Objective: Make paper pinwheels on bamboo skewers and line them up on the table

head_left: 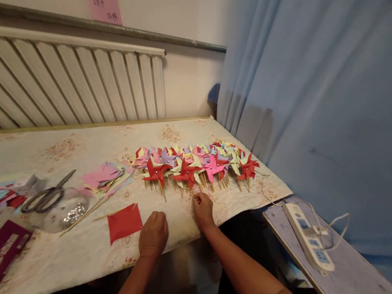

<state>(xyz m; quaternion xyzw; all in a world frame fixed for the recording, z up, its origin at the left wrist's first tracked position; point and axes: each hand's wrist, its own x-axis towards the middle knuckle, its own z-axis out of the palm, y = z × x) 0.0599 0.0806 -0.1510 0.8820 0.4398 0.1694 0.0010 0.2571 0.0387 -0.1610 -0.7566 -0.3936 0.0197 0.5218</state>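
Both forearms reach to the table edge [89, 267]: left hand [152, 234] fisted, empty, beside the red paper square [124, 222]; right hand [203, 210] loosely curled, fingertips touching pinwheel row [194, 163], whose sticks a careless nudge could scatter.

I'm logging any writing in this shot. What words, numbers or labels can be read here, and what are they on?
Pink paper note on the wall: faint handwritten marks, perhaps digits, too blurred to read.
Dark red box at the table's left edge: pale printing, too blurred to read.
White power strip on the board at right: no readable marking.
Nothing else carries writing; no text here can be quoted with confidence.
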